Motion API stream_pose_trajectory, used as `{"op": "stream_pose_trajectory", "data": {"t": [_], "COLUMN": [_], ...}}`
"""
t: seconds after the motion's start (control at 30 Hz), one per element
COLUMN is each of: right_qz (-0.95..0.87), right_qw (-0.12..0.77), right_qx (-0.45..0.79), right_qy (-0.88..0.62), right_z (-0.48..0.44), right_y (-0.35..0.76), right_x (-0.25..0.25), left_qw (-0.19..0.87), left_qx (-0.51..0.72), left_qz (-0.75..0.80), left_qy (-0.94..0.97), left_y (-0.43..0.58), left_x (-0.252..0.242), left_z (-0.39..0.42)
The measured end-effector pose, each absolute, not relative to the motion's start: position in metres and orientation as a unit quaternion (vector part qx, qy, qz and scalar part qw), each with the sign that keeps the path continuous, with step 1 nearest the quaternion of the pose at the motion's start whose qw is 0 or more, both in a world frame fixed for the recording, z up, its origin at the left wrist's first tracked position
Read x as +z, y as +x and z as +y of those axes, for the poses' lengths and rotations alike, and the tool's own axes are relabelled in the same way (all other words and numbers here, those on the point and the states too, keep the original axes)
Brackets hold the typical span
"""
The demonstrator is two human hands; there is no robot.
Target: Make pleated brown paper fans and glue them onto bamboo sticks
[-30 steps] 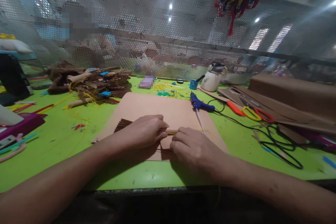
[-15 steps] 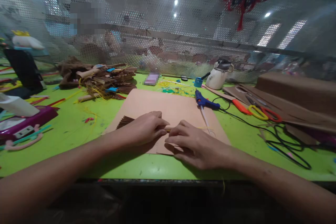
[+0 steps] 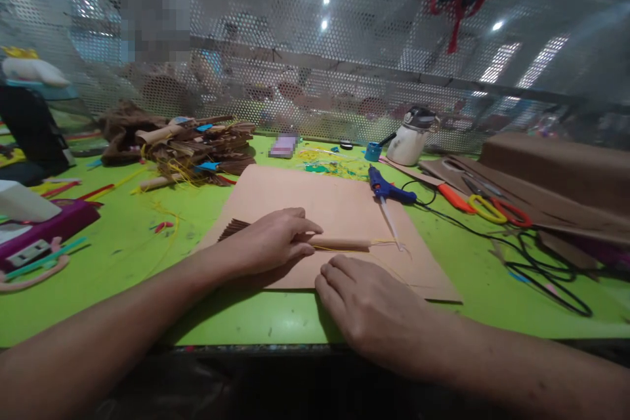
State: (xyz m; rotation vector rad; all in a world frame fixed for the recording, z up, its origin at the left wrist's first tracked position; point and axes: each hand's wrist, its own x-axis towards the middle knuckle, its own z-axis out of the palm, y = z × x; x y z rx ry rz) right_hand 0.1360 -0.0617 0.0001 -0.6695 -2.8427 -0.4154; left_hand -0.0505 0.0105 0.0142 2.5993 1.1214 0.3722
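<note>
My left hand point(image 3: 270, 240) lies on a tan cardboard sheet point(image 3: 319, 203) on the green table, its fingers closed on the end of a thin wooden stick point(image 3: 339, 243) with yellow thread at its tip. A pleated brown paper fan point(image 3: 231, 230) pokes out from under that hand. My right hand point(image 3: 367, 305) rests flat at the sheet's near edge, fingers stretched out and holding nothing, a little short of the stick.
A blue glue gun point(image 3: 386, 191) with a black cord lies right of the sheet. Scissors point(image 3: 485, 208), a white bottle point(image 3: 412, 138) and brown boards point(image 3: 551, 170) sit at the right. A pile of brown fans point(image 3: 197, 147) lies at the back left, a purple box point(image 3: 46, 223) at the left.
My right hand has let go of the stick and drawn back toward me to the sheet's near edge. The stick now shows in full. My left hand stays put.
</note>
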Motion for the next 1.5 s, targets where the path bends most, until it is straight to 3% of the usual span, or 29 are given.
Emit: {"op": "stream_pose_trajectory", "data": {"t": [0.3, 0.67, 1.2, 1.5], "right_qz": [-0.947, -0.929, -0.852, -0.842], "right_qw": [0.197, 0.255, 0.316, 0.288], "right_qx": [-0.015, 0.017, 0.103, 0.169], "right_qy": [-0.253, -0.267, -0.404, -0.423], "right_z": [-0.053, -0.037, -0.007, -0.002], "right_y": [0.150, 0.150, 0.147, 0.146], "right_x": [-0.008, -0.004, 0.001, -0.002], "left_qw": [0.171, 0.152, 0.120, 0.134], "left_qx": [0.132, 0.110, 0.137, 0.110], "left_qz": [0.414, 0.395, 0.429, 0.427], "left_qy": [0.884, 0.899, 0.885, 0.888], "left_y": [-0.052, -0.050, -0.049, -0.053], "left_x": [0.011, 0.023, 0.017, 0.019], "left_z": [0.015, 0.003, -0.001, -0.004]}}
